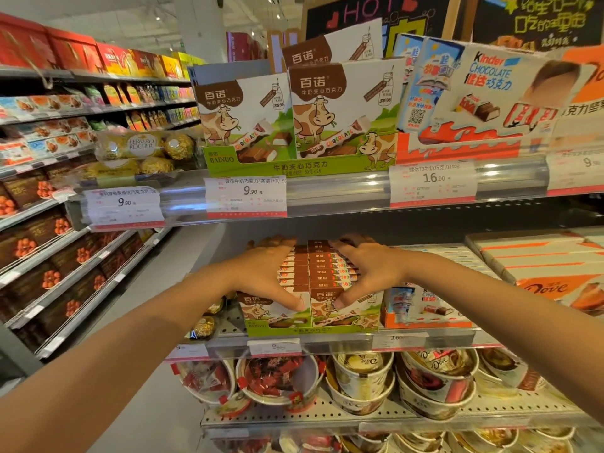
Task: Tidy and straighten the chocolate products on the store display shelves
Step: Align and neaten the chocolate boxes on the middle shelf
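Note:
On the middle shelf stands a green Bainuo display tray (pixel 281 331) holding two rows of cow-printed milk chocolate boxes (pixel 322 271). My left hand (pixel 268 276) lies over the left row, fingers reaching to the back and thumb on the front box. My right hand (pixel 369 273) presses on the right row in the same way, thumb on the front box. Both hands clasp the stacks from above. On the shelf above stand two taller Bainuo display boxes (pixel 340 119) beside a Kinder Chocolate display (pixel 490 93).
Kinder boxes (pixel 428 305) and flat Dove boxes (pixel 542 276) lie to the right of my hands. Ferrero Rocher packs (pixel 143 148) sit upper left. Dove tubs (pixel 434 374) and red-wrapped sweets tubs (pixel 277 377) fill the lower shelf. An aisle with long shelves runs off to the left.

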